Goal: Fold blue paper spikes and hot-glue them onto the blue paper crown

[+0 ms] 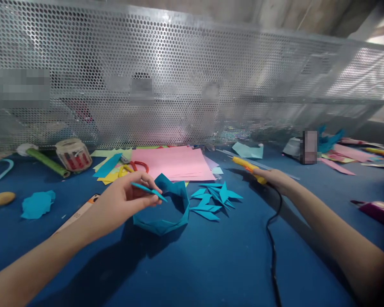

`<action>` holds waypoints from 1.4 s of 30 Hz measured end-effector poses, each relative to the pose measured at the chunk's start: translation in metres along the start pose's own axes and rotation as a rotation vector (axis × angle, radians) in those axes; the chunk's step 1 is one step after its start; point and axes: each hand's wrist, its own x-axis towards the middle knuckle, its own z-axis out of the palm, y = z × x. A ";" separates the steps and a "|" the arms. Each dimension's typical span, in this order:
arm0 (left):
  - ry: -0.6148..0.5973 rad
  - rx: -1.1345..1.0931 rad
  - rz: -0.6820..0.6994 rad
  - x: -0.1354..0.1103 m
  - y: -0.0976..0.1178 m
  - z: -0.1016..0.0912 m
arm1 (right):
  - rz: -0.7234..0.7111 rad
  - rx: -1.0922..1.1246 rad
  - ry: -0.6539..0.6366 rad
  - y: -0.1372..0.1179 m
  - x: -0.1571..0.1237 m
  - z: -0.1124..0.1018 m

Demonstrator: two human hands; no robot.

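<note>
Between the fingertips of my left hand (128, 194) is a small folded blue paper piece (149, 191). Just beyond and below that hand, a ring of folded blue paper (161, 228) stands on the blue table (192, 273). My right hand (273, 179) is wrapped round a yellow hot glue gun (243, 164), whose black cord (270, 238) runs toward me. Its tip points left and away, above the table. Several pointed blue paper pieces (216, 198) lie in a loose pile between the ring and the glue gun.
Pink paper sheets (176, 162) lie behind the ring, with red-and-yellow-handled scissors (132, 167) beside them. A clear jar (73, 154), a green roll (48, 162), and a crumpled blue paper (38, 204) are at left. A perforated metal screen (179, 55) borders the back.
</note>
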 end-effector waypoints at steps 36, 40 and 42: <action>-0.017 0.901 0.623 -0.031 -0.086 0.069 | 0.175 0.067 -0.035 -0.069 -0.023 0.041; -0.002 1.080 0.718 -0.043 -0.075 0.076 | -0.025 0.053 -0.038 -0.099 -0.034 0.042; 0.031 1.162 0.721 -0.052 -0.071 0.081 | -0.129 0.037 -0.078 -0.108 -0.041 0.045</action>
